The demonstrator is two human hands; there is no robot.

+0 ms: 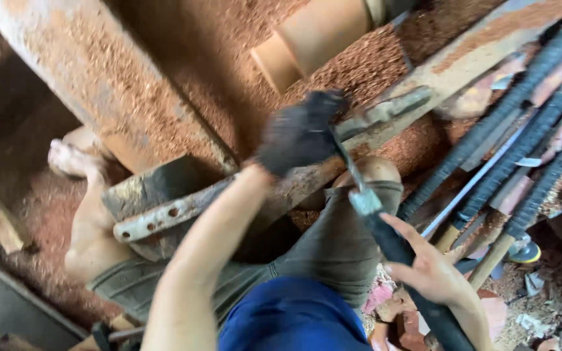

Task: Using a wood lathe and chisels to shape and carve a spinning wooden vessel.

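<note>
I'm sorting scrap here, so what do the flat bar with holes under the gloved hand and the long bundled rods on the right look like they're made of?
The flat bar looks like steel or iron: grey metal with orange-brown rust patches and punched holes. The left hand, in a dark glove, rests on it. The rods look like steel reinforcing bar, dark and matte with ribbed surfaces, though blur leaves this uncertain.

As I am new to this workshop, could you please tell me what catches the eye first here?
At centre, the left hand, in a dark glove, presses on a rusty metal bar. Just right of it, the bare right hand holds a black-handled tool. Reddish sawdust covers the ground above.
</note>
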